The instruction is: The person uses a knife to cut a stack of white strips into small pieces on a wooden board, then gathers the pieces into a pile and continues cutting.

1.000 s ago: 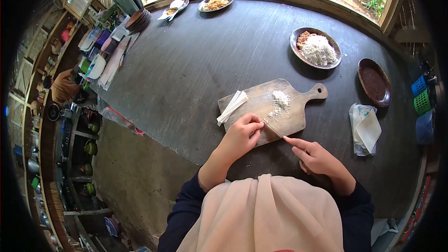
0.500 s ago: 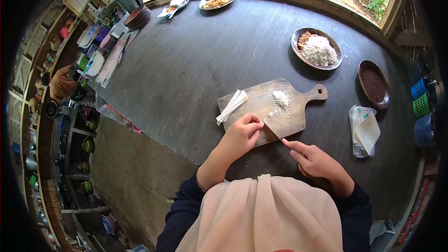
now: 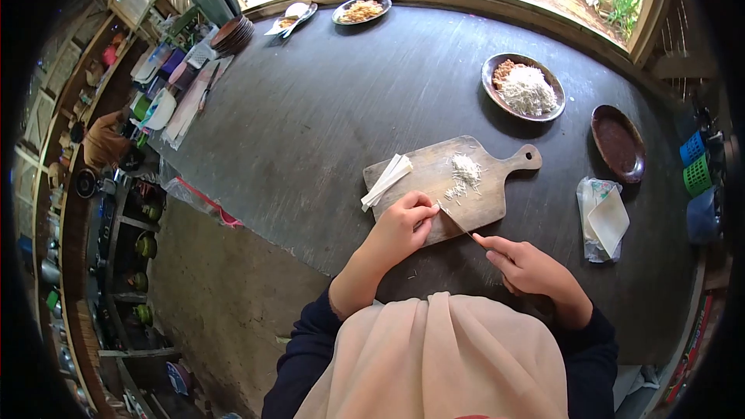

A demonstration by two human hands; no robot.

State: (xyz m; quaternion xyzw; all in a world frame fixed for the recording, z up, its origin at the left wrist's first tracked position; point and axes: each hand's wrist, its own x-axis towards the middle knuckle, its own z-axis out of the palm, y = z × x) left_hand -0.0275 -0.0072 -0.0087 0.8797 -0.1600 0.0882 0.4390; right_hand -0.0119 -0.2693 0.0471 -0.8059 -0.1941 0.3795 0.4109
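Note:
A wooden cutting board (image 3: 489,212) lies on the dark table with its handle to the right. My left hand (image 3: 402,225) is closed at its near edge, fingertips pinched on a small white food strip (image 3: 438,206), mostly hidden. In my right hand (image 3: 531,270) is a knife (image 3: 459,223), its blade slanting up to the left with the tip beside my left fingertips. Several long white strips (image 3: 387,181) rest on the board's left part. Thin white shreds (image 3: 466,169) form a small pile on the right, with loose bits scattered below it.
Beyond the board stands a plate (image 3: 487,87) of white shreds and brown food. An empty brown oval dish (image 3: 619,143) and a white rectangular piece on plastic (image 3: 608,221) are at right. Two food plates (image 3: 339,15) and stacked brown dishes (image 3: 233,35) stand far left.
The knife and my right hand have shifted very slightly right and down. My left hand stays in about the same spot. The whole view has tilted a little.

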